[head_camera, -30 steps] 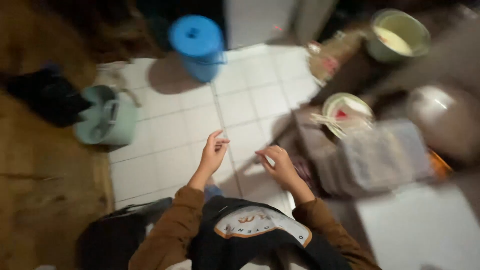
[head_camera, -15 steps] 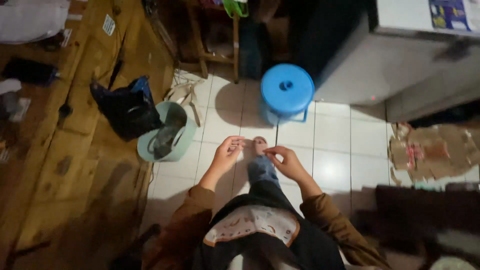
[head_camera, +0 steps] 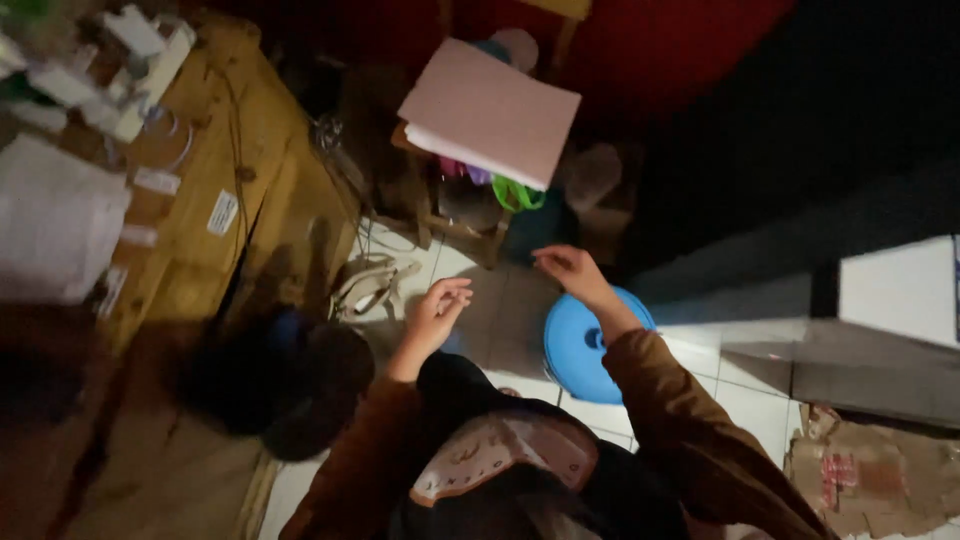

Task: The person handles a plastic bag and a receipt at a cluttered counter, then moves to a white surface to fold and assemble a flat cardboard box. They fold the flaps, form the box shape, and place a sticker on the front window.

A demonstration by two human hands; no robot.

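Your left hand [head_camera: 437, 305] loosely curled, holding nothing visible | your right hand [head_camera: 572, 268] half-open and free, hovering above the blue round stool [head_camera: 580, 350] on the tiled floor [head_camera: 760, 385] | pink folder [head_camera: 490, 112] rests atop cluttered rack, within reach ahead.

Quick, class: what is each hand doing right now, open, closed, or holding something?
Left hand: fingers loosely curled, nothing seen in it, above the tiled floor.
Right hand: open, empty, above the blue round stool.
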